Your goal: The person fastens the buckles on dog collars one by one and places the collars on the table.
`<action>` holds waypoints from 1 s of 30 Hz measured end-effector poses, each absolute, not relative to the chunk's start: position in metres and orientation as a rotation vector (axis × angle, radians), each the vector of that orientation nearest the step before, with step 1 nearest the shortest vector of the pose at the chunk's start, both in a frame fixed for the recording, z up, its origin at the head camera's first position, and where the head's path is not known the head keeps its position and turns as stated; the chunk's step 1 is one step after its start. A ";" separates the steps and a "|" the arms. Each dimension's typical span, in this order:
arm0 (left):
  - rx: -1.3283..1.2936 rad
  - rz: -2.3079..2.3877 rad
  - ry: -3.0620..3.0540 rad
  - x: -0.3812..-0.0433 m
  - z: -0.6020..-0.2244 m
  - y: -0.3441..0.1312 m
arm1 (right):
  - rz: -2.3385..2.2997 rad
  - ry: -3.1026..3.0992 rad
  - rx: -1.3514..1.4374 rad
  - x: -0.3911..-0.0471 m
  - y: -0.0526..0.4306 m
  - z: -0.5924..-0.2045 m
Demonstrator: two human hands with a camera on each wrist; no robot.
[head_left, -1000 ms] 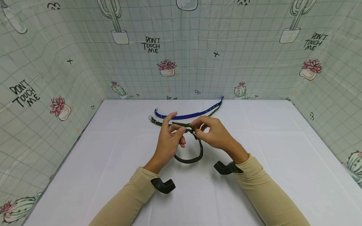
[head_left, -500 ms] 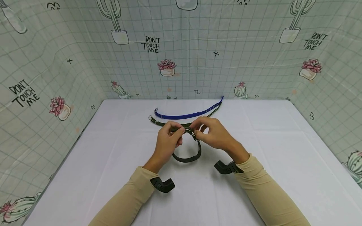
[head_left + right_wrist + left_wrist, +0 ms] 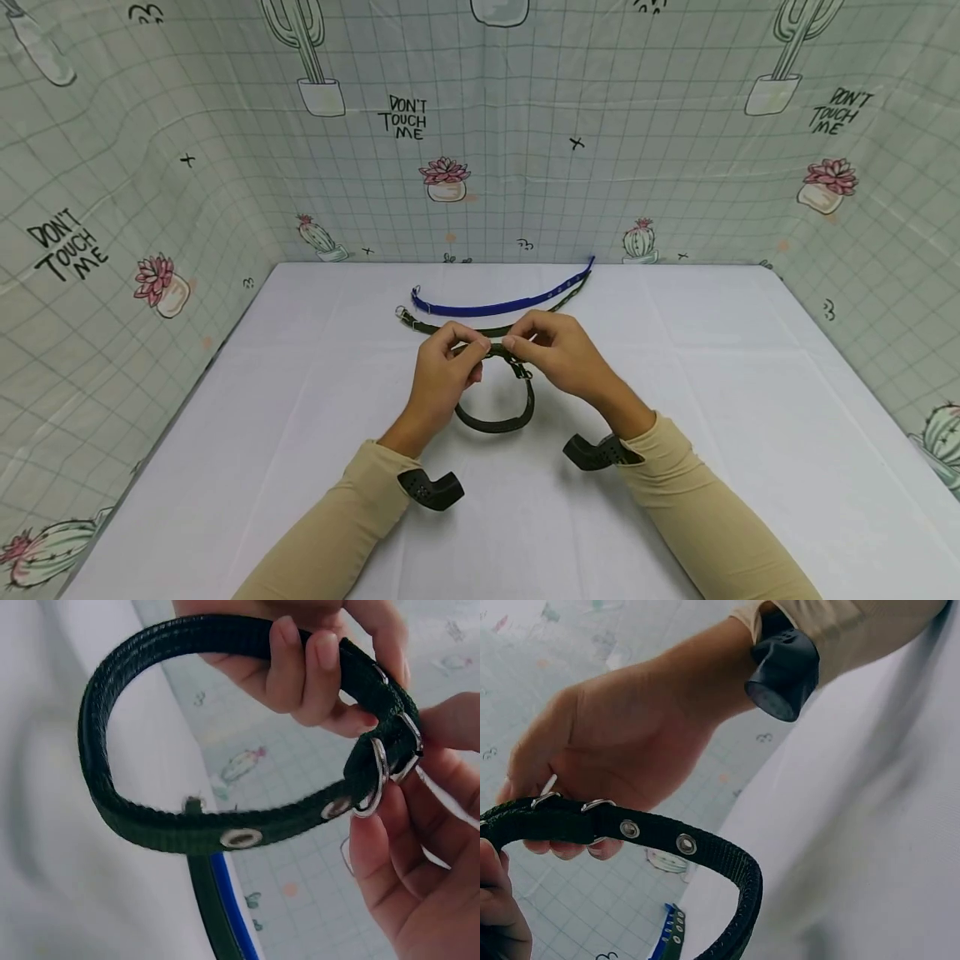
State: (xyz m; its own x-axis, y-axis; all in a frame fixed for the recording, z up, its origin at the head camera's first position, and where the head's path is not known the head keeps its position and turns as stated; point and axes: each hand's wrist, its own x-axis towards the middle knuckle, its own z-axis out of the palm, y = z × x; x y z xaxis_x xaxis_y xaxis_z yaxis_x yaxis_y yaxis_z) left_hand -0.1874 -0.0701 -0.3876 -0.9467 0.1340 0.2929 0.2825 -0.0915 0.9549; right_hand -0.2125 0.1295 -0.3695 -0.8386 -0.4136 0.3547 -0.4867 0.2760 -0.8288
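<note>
A dark green pet collar is bent into a loop between both hands, its lower curve hanging toward me. Metal eyelets run along the strap. My left hand pinches the strap between thumb and fingers at the loop's far side. Just right of it, my right hand holds the collar with thumb and fingertips. The right wrist view shows the right fingers right at the metal buckle and a metal ring beside it. In the left wrist view the left fingers show only at the edge.
Behind the hands, a blue collar and a second green collar lie stretched out on the white table. A grid-patterned cloth hangs behind the table. Black cameras sit on both wrists.
The left index finger, raised a second ago, has come down onto the strap. The right fingertips have shifted slightly left along the collar, toward the left hand. Both other collars lie unmoved.
</note>
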 end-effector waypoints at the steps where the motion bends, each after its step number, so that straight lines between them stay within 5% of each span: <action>1: -0.476 -2.186 -2.048 -0.187 -0.387 -0.070 | 1.670 -2.451 0.859 -0.212 0.129 -0.369; 30: -0.507 -2.208 -2.034 -0.192 -0.385 -0.078 | 2.327 -2.331 0.594 -0.215 0.127 -0.374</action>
State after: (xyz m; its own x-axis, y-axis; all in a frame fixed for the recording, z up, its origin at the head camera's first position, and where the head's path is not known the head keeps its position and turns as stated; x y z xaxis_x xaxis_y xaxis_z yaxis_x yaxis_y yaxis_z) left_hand -0.1915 -0.0780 -0.3849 -0.9400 0.1515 0.3056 0.2921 -0.1051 0.9506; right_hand -0.2153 0.1266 -0.3744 -0.9166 -0.3864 0.1023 -0.1031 -0.0187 -0.9945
